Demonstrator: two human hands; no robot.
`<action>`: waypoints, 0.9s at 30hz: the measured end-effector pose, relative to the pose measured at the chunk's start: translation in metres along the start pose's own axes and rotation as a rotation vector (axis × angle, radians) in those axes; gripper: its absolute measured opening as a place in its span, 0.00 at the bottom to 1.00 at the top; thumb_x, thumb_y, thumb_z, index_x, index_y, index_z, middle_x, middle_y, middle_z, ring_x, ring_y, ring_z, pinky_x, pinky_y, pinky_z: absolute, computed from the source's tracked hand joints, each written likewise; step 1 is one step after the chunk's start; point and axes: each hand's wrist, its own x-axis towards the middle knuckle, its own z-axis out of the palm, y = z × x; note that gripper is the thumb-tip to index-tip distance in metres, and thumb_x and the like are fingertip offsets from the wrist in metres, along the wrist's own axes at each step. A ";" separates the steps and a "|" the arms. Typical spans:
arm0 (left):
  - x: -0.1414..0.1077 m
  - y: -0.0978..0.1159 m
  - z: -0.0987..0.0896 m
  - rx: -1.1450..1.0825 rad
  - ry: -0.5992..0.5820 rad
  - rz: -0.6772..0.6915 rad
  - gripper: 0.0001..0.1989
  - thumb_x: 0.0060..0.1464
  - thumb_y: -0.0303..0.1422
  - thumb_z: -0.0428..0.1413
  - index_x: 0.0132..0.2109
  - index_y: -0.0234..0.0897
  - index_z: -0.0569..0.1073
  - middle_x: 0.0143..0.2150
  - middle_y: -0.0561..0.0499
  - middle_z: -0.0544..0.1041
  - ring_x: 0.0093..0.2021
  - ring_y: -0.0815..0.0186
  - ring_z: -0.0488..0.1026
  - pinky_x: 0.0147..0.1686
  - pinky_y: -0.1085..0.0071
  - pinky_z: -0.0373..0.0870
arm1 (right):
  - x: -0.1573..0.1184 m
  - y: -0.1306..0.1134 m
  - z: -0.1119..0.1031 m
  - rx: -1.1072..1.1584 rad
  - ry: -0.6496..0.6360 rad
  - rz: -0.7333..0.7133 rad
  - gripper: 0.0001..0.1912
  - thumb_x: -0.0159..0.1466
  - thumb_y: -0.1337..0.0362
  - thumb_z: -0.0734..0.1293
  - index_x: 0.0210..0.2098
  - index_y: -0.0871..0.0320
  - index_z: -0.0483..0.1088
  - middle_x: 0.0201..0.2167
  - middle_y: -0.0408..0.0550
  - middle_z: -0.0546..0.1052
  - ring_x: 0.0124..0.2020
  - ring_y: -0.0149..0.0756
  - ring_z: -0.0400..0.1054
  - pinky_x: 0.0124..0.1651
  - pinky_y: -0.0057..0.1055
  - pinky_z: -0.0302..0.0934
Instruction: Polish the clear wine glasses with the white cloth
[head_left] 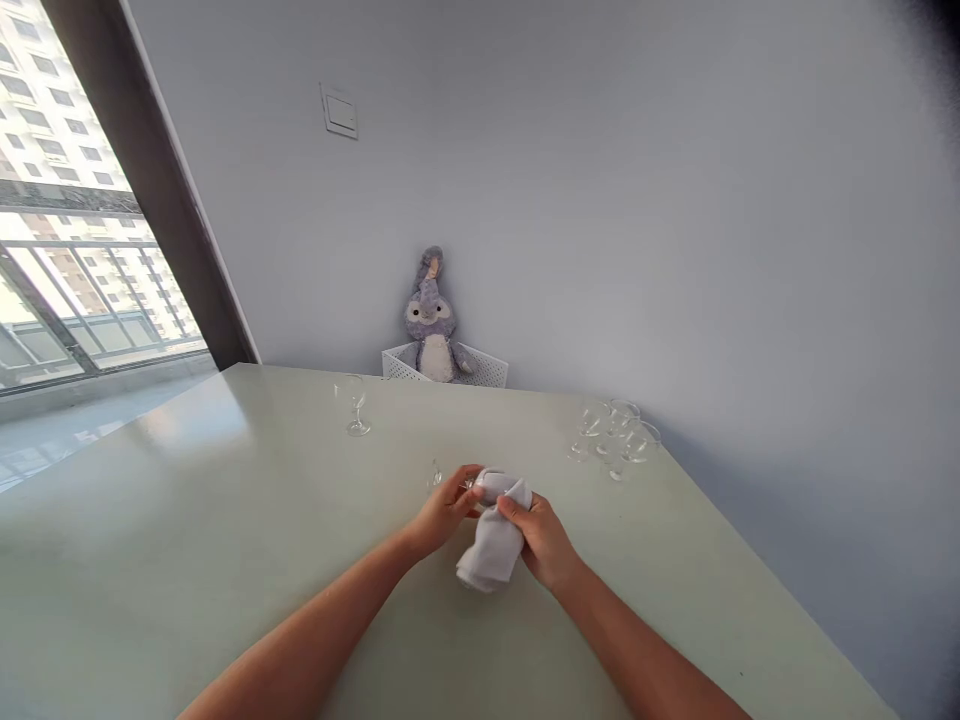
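Observation:
Near the middle of the table, my left hand (448, 508) is closed around a clear stemmed glass (436, 478), whose foot sticks out to the left past the fingers. The glass's bowl is covered by a folded white cloth (495, 545). My right hand (541, 535) grips this cloth from the right, thumb on top, and the cloth's loose end hangs toward me. One stemmed glass (358, 407) stands upright at the back left. Several more glasses (616, 435) stand close together at the back right.
The pale glossy table (262, 520) meets a wall at the back and right. Behind its far edge, a grey plush toy (433, 325) sits in a white perforated basket (491, 371). A window with a railing is at the left.

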 end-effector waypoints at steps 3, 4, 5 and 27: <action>0.000 0.002 0.001 -0.053 -0.024 0.039 0.29 0.45 0.39 0.58 0.54 0.40 0.62 0.43 0.48 0.70 0.43 0.65 0.67 0.43 0.67 0.65 | 0.002 -0.002 -0.002 0.167 0.011 0.084 0.15 0.48 0.57 0.71 0.31 0.60 0.71 0.20 0.42 0.69 0.21 0.27 0.59 0.26 0.26 0.55; 0.000 0.003 0.001 -0.050 -0.021 0.041 0.28 0.45 0.39 0.58 0.54 0.39 0.63 0.41 0.48 0.71 0.41 0.65 0.67 0.43 0.68 0.65 | 0.001 -0.002 -0.001 0.143 -0.008 0.072 0.15 0.48 0.57 0.71 0.31 0.60 0.71 0.20 0.42 0.68 0.21 0.27 0.59 0.26 0.26 0.55; 0.000 0.004 0.001 -0.041 -0.020 0.039 0.27 0.46 0.40 0.57 0.53 0.38 0.64 0.39 0.48 0.71 0.39 0.66 0.68 0.41 0.68 0.66 | -0.001 -0.002 -0.001 0.076 -0.035 0.038 0.14 0.49 0.57 0.70 0.31 0.60 0.71 0.21 0.42 0.69 0.22 0.28 0.59 0.26 0.26 0.55; 0.003 0.009 -0.035 1.295 0.149 0.244 0.14 0.57 0.37 0.44 0.32 0.39 0.72 0.23 0.50 0.71 0.30 0.65 0.66 0.30 0.71 0.56 | 0.018 -0.014 -0.040 -0.562 0.171 -0.295 0.15 0.53 0.54 0.66 0.32 0.61 0.70 0.23 0.43 0.69 0.25 0.31 0.59 0.29 0.28 0.54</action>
